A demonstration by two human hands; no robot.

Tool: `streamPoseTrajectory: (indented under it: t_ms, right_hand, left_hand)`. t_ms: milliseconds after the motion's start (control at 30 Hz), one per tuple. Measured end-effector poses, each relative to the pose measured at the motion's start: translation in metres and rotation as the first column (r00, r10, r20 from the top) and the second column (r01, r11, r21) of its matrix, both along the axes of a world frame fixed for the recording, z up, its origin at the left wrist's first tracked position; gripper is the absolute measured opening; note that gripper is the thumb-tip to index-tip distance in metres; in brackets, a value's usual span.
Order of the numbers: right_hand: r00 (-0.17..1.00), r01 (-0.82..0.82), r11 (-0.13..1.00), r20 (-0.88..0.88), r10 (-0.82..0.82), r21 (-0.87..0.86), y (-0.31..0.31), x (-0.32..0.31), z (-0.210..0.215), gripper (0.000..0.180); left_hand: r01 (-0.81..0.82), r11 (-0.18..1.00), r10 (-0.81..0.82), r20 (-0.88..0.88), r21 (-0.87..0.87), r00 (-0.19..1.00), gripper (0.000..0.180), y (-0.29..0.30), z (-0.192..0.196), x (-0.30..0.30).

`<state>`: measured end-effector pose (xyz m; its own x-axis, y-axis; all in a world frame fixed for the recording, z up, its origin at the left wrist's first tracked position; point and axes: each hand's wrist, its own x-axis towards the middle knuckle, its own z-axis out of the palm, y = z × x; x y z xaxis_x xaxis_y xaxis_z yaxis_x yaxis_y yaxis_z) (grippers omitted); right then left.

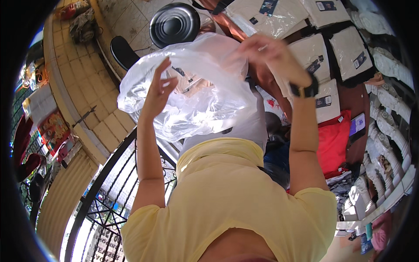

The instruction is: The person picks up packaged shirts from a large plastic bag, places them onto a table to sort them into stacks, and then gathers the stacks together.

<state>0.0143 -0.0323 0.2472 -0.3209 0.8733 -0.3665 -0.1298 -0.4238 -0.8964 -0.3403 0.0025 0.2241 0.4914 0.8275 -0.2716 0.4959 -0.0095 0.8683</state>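
A big clear plastic bag [205,105] lies spread over my lap, its mouth gaping. Inside it is a beige packaged item with a dark tag [190,81]. My left hand [161,89] is raised at the bag's left side, fingers apart, with nothing seen in them; whether it touches the plastic I cannot tell. Over the bag's upper right side is my right hand [268,52], its fingers smeared by motion. A dark watch [305,88] is on that wrist. Flat beige packages in clear wrap with dark labels [351,52] lie to the right.
The packages lie on a brown table [360,113], with red cloth [334,144] and a phone [357,126] at its nearer end. A round black stool seat [174,25] stands ahead. White balusters [388,100] line the right; a black metal railing [109,192] is at left.
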Motion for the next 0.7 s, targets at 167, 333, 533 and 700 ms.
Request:
streamPoseTrajectory:
  t_ms: [167, 333, 533, 700]
  right_hand:
    - [0.474, -0.795, 0.606, 0.647, 0.598, 0.023, -0.023, -0.226, -0.143, 0.026]
    - [0.457, -0.380, 0.855, 0.732, 0.505, -0.353, 0.019, -0.260, -0.308, 0.031]
    - [0.906, 0.328, 0.526, 0.419, 0.059, -0.784, 0.049, -0.269, -0.386, 0.030]
    - [0.617, 0.588, 0.229, 0.248, -0.747, -0.776, 0.043, -0.293, -0.418, 0.016]
  left_hand:
    - [0.046, 0.975, -0.084, 0.173, 0.216, 0.981, 0.056, 0.081, -0.019, 0.017]
    - [0.101, 0.842, -0.125, 0.010, 0.530, 0.992, 0.046, 0.082, -0.002, 0.005]
    - [0.276, 0.652, 0.018, -0.379, 0.706, 0.925, 0.032, 0.066, -0.040, -0.054]
    - [0.355, 0.584, 0.068, -0.480, 0.730, 0.875, 0.040, 0.075, -0.044, -0.075]
